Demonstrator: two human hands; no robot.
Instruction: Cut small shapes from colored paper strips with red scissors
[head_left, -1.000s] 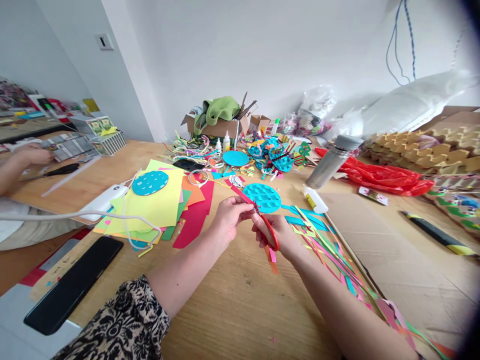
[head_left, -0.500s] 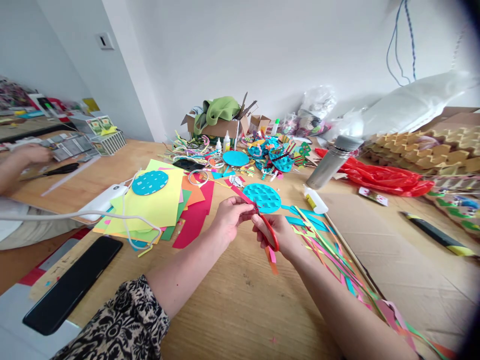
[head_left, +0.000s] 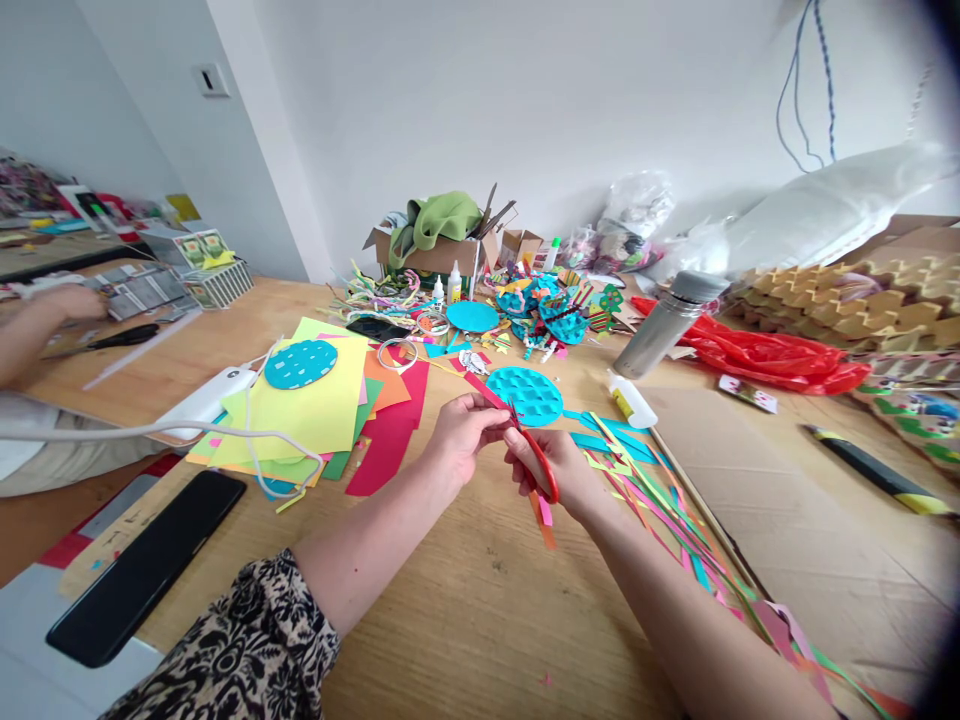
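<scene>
My right hand [head_left: 551, 468] is closed round the handles of red-handled scissors [head_left: 545, 468], whose blades point up and left. In my left hand [head_left: 463, 432] a red paper strip [head_left: 484, 390] is pinched, its end at the scissor blades. Just behind the blades lies a blue disc [head_left: 525, 395] with raised or cut flaps. Below my right hand an orange and pink paper strip [head_left: 544, 515] shows; I cannot tell whether the fingers hold it. Coloured paper sheets [head_left: 307, 420] are stacked to the left, with a dotted blue disc [head_left: 301, 365] on top.
Thin paper strips [head_left: 675, 510] spread over the right side beside cardboard [head_left: 780, 500]. A glue bottle [head_left: 632, 402], grey flask [head_left: 667, 325] and utility knife [head_left: 874, 470] are at right. Left are a black phone [head_left: 146, 570], a white cable [head_left: 150, 433] and another person's hand [head_left: 75, 302].
Almost nothing differs; both hands, the scissors and the red strip keep nearly the same place. The view has shifted very slightly.
</scene>
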